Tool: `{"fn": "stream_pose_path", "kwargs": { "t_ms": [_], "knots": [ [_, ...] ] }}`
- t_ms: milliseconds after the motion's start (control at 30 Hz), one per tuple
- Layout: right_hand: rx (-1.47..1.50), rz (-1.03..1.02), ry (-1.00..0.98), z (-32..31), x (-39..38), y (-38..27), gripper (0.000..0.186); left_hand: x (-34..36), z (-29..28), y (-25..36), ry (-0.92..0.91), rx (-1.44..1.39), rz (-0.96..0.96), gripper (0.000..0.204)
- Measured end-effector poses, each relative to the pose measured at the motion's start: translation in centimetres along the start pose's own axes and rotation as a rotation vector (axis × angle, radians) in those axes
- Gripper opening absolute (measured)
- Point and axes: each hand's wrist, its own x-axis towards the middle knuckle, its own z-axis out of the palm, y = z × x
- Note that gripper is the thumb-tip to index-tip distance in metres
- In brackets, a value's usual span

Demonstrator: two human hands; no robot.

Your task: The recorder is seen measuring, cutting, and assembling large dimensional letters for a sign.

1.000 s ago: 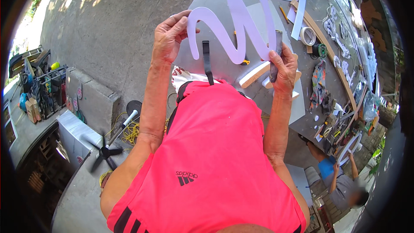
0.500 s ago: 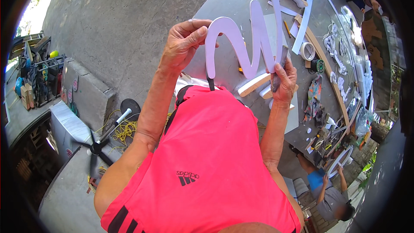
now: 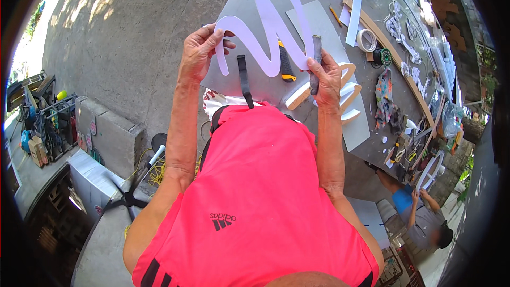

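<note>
A pale lilac cut-out letter, curved like an M with a long tail, is held up over the worktable. My left hand pinches its left end between thumb and fingers. At its lower right, my right hand is closed on the letter, with a dark grey strip also gripped there; what the strip is, I cannot make out. Behind the letter lies a utility knife with a black and yellow handle. White-topped cut-out letter pieces with tan sides rest on a grey sheet beside my right hand.
The grey worktable carries a tape roll, a green spool, a pencil, a long wooden strip and white offcuts. A fan stands at lower left. Another person at lower right holds a white cut-out piece.
Both hands have moved left with the letter, which now tilts differently. The utility knife and more of the pieces beside my right hand have come into view.
</note>
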Motion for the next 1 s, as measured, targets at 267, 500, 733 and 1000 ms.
{"fn": "stream_pose_path", "kwargs": {
  "t_ms": [267, 500, 733, 1000],
  "knots": [
    [-0.03, 0.014, -0.017, 0.2, -0.2, 0.5, 0.044, -0.3, -0.5, -1.5, 0.037, -0.026, -0.016, 0.023],
    [-0.047, 0.05, -0.02, -0.5, 0.6, 0.4, 0.04, 1.2, -1.0, -2.5, 0.085, 0.013, -0.022, 0.025],
    [-0.62, -0.117, 0.277, -5.2, 2.2, -3.5, 0.033, 8.2, -3.5, -3.3, 0.107, 0.282, -0.023, 0.029],
    [-1.261, -0.277, 0.612, -16.8, 0.4, -8.2, 0.04, 14.4, -5.1, -5.5, 0.154, 1.337, 0.652, 0.054]
  ]
}}
